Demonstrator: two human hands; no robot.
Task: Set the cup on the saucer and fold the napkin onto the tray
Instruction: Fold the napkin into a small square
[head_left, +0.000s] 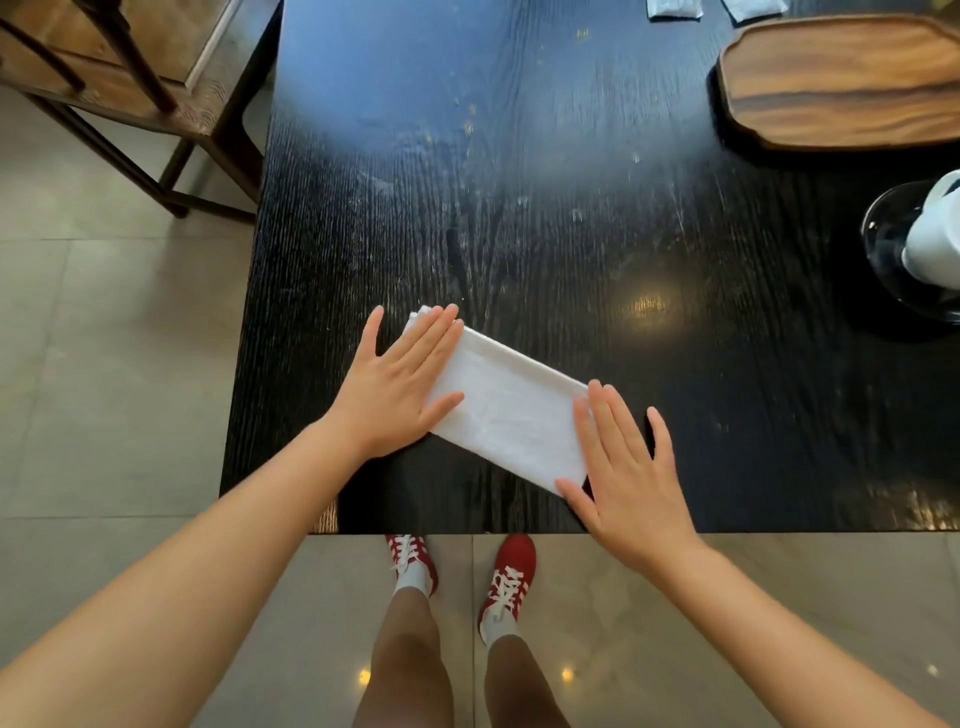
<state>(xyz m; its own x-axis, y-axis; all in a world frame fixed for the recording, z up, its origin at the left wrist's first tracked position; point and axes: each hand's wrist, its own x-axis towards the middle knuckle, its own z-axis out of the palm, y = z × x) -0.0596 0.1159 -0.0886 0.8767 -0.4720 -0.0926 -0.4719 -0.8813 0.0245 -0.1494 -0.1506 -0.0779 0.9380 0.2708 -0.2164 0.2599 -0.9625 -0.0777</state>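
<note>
A white napkin (506, 410) lies folded into a long rectangle on the black table (519, 208), near its front edge. My left hand (397, 382) presses flat on the napkin's left end, fingers straight. My right hand (626, 467) presses flat on its right end, fingers spread. A wooden tray (841, 83) sits bare at the far right. At the right edge a white cup (935, 234) stands on a clear glass saucer (883, 249), both cut off by the frame.
Two pale folded cloths (675, 9) lie at the table's far edge beside the tray. A wooden chair (130, 93) stands off the table's left side. The table's front edge runs just under my wrists, with tiled floor and my feet below.
</note>
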